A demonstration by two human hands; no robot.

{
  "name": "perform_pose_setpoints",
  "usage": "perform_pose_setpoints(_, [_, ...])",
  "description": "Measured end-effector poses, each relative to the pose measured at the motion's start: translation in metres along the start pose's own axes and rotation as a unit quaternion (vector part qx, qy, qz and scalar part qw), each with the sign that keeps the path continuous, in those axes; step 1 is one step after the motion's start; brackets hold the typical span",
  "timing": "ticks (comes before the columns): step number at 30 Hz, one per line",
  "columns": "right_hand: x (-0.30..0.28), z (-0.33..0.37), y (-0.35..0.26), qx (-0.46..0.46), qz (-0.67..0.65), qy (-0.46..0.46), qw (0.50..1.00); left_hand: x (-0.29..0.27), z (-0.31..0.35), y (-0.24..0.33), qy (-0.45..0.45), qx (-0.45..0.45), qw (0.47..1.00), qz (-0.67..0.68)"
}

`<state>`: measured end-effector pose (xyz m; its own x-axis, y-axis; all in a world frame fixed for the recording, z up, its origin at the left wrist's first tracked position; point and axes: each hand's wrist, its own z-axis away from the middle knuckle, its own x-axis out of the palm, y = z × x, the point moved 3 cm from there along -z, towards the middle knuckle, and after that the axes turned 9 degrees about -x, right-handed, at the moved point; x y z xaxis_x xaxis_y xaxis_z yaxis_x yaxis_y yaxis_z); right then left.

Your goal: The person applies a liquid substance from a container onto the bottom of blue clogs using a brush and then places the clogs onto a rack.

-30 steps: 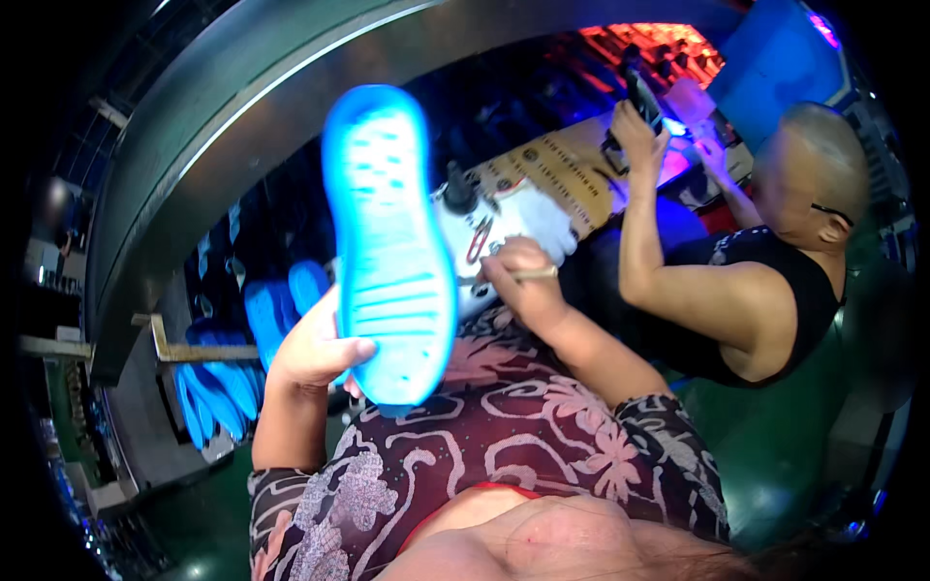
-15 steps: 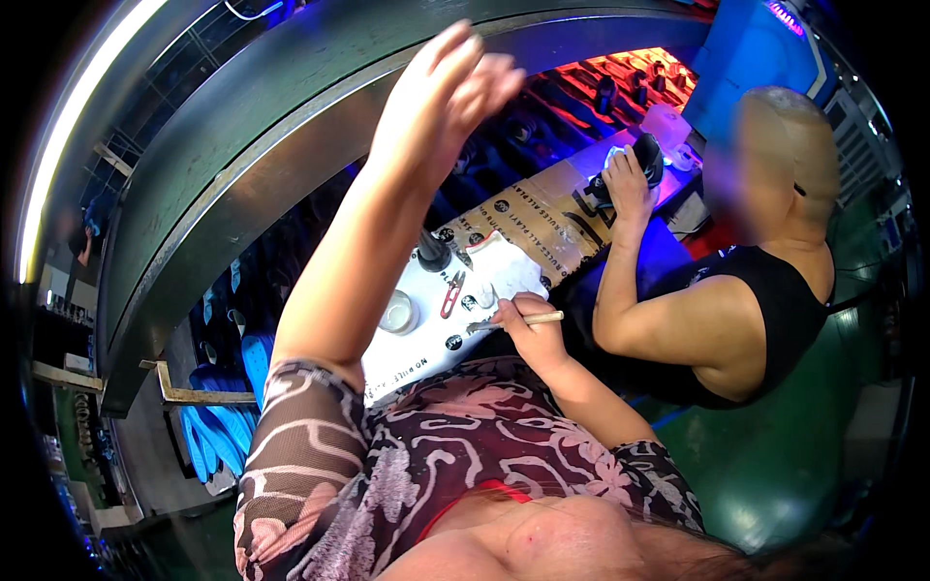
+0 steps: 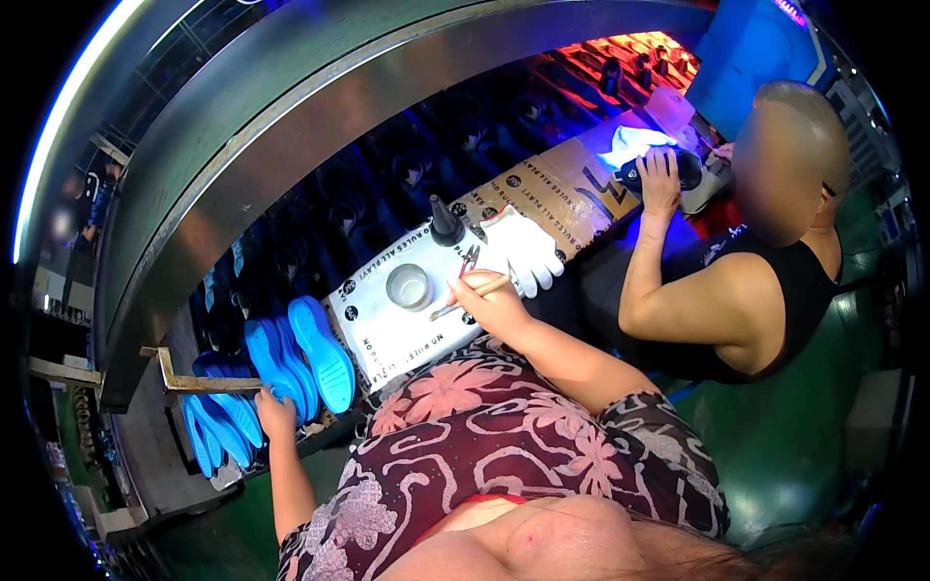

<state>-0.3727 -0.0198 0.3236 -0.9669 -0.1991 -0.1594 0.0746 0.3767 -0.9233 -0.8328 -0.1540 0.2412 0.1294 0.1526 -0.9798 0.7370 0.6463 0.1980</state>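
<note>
On the left, my left hand [image 3: 276, 412] is closed at the lower end of a blue shoe sole [image 3: 266, 349], its fingers partly hidden against it. Another blue sole [image 3: 322, 358] lies just right of it. My right hand [image 3: 492, 305] grips a thin brush [image 3: 499, 283] with a pale wooden handle, its tip angled down over the white-covered board. Beside that tip stands a round cup [image 3: 410, 288] of whitish liquid. Small red-handled snips [image 3: 470, 259] lie beyond my right hand, partly covered by it. A white glove [image 3: 523, 247] rests to their right.
A black cone-tipped bottle [image 3: 446, 223] stands at the board's far side. More blue soles [image 3: 218, 431] sit at far left near a metal bracket [image 3: 208, 384]. A curved metal beam [image 3: 291, 126] spans above dark racks. At right, a co-worker [image 3: 736, 290] handles a black shoe [image 3: 678, 171].
My left hand has come down from high over the racks to the blue soles at left. My right hand has shifted left toward the cup with the brush.
</note>
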Motion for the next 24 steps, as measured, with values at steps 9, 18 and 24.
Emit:
perform_pose_setpoints(9, [0.006, 0.006, 0.003, 0.093, 0.013, -0.014, 0.995, -0.019, 0.011, 0.002, 0.028, -0.059, 0.996, -0.055])
perform_pose_setpoints(18, [0.003, -0.004, 0.002, 0.087, -0.003, -0.018, 0.996, -0.019, 0.037, -0.004, 0.006, -0.15, 0.936, 0.318])
perform_pose_setpoints(24, [0.013, -0.009, 0.001, 0.093, -0.015, -0.014, 0.995, -0.025, 0.061, 0.035, -0.32, -0.263, 0.586, 0.696])
